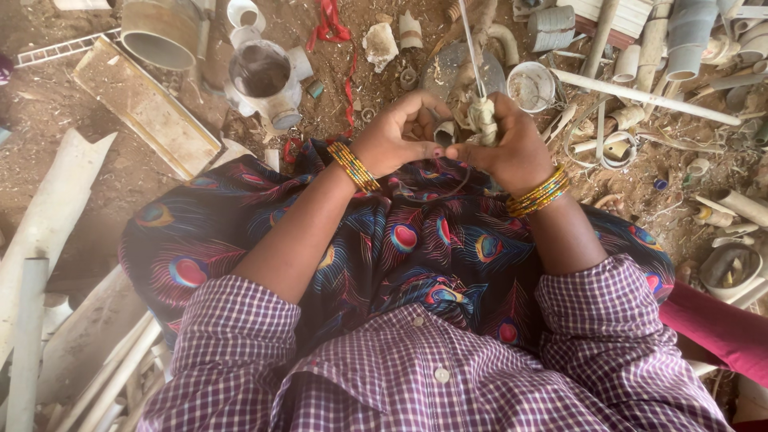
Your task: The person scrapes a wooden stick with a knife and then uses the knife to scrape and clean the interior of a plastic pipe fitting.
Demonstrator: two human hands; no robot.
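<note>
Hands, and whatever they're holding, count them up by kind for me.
Hands: 2, left hand and right hand
Pipe fittings: 2, small fitting by the left hand, white fitting in the right
Thin rods: 1, rod rising from the white fitting
Total: 5

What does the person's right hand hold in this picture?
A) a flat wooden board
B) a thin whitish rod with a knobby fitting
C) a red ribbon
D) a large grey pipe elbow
B: the right hand is closed around a thin whitish rod that rises from a knobby fitting in its fingers; the left hand is cupped beside it.
</note>
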